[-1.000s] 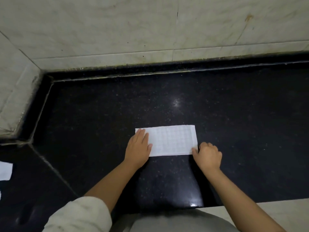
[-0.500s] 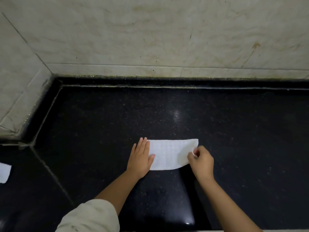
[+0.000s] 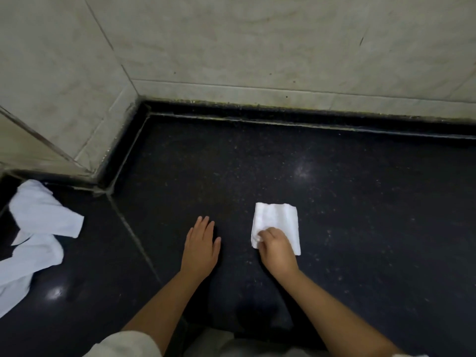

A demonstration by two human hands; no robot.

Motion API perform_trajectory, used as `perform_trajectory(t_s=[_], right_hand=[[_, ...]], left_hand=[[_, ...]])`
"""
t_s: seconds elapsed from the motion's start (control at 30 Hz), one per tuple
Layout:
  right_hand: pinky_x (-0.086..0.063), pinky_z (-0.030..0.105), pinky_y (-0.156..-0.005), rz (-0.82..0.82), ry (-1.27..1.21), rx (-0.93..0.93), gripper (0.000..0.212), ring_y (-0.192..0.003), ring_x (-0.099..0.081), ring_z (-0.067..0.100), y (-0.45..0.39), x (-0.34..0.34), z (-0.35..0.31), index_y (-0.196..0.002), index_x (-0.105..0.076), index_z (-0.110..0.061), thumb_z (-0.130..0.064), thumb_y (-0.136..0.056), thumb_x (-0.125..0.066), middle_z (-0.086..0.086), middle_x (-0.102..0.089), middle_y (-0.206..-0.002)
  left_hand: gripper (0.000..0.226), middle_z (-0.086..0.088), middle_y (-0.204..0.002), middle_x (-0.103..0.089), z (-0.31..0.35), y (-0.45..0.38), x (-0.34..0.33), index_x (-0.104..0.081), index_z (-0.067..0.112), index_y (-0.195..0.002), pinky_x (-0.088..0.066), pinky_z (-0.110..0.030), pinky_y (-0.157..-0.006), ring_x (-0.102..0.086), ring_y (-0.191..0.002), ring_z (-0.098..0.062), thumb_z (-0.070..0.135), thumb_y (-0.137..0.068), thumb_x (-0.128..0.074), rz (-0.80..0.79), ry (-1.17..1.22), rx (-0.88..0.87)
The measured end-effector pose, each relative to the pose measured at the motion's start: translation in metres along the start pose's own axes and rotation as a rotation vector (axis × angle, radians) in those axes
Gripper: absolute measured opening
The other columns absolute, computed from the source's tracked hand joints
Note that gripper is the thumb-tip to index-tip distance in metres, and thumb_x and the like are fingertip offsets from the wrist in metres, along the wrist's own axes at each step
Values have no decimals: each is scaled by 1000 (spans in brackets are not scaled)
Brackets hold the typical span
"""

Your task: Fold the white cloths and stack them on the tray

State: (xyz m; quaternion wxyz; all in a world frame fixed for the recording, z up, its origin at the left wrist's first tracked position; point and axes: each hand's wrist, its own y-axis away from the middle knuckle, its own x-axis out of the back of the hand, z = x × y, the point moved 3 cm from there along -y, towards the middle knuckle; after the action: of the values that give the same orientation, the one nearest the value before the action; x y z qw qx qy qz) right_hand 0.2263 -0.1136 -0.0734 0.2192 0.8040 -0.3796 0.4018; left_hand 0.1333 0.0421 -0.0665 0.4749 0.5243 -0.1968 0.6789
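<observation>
**A:** Well, start at the far left. What lies there?

**B:** A heap of loose white cloths [image 3: 38,235], crumpled and unfolded, on the black counter [image 3: 360,202]. They spill toward the lower left edge of the view, well apart from both hands. A thin seam in the stone runs diagonally between that heap and the hands.

**A:** And next along?

**B:** The left hand [image 3: 201,247]. It lies palm down on the bare counter, fingers stretched out and close together, gripping nothing. A pale sleeve [image 3: 121,343] shows at the bottom, pushed up the forearm.

**A:** Does it touch the folded piece?

**B:** No. There is a strip of dark stone between it and the folded cloth [image 3: 277,220], which sits just to its right.

**A:** How does that cloth look?

**B:** A small, roughly square packet, lying flat, with soft creases across its top.

**A:** And the right hand?

**B:** The right hand [image 3: 277,249] rests over the near left corner of the folded cloth, fingers curled and pinching its edge there. The rest of the packet shows beyond the knuckles.

**A:** Anything behind?

**B:** A pale marble wall [image 3: 257,47] rises from the counter's back edge and turns a corner at the left. No tray is within the view.
</observation>
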Motion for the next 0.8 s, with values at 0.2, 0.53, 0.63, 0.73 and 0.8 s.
perform_trajectory(t_s=[0.2, 0.53, 0.63, 0.73, 0.8], right_hand=[[-54, 36, -62, -9, 3, 37, 9, -70, -59, 26, 2, 3, -7, -76, -66, -1, -5, -78, -58, 11, -64, -74], [-37, 41, -102, 102, 26, -175, 41, -121, -46, 31, -29, 83, 28, -127, -52, -7, 0, -87, -44, 10, -57, -125], [-27, 36, -105, -227, 139, -241, 47, -128, -36, 21, -54, 83, 47, -138, -36, -21, -12, -92, -39, -1, -54, -131], [-29, 32, -98, -343, 209, -196, 42, -121, -41, 20, -65, 77, 57, -134, -42, -24, -15, -93, -39, 0, -59, -121], [-30, 33, -98, -367, 256, -172, 39, -120, -41, 21, -71, 77, 57, -129, -49, -23, -13, -93, -37, -2, -59, -123]], left_hand=[[54, -11, -151, -31, 10, 1, -3, -38, 3, -138, -17, -37, -117, -18, -144, -23, 37, -97, -29, -9, 13, -57], [47, -10, -121, -64, 76, -30, -6, -67, 4, -109, -51, -44, -94, -56, -119, -27, 22, -85, -31, 1, 112, -371], [43, -5, -149, -36, 108, -48, -13, -45, 8, -135, -25, -36, -117, -28, -141, -19, 14, -95, -30, -38, -59, -462], [51, 1, -159, 2, 105, -57, -31, -8, 11, -149, 6, -34, -118, 9, -145, -14, 26, -102, -22, -177, -214, -375], [55, 1, -158, 9, 100, -57, -38, 1, 12, -149, 9, -37, -117, 14, -145, -15, 32, -101, -20, -200, -270, -344]])
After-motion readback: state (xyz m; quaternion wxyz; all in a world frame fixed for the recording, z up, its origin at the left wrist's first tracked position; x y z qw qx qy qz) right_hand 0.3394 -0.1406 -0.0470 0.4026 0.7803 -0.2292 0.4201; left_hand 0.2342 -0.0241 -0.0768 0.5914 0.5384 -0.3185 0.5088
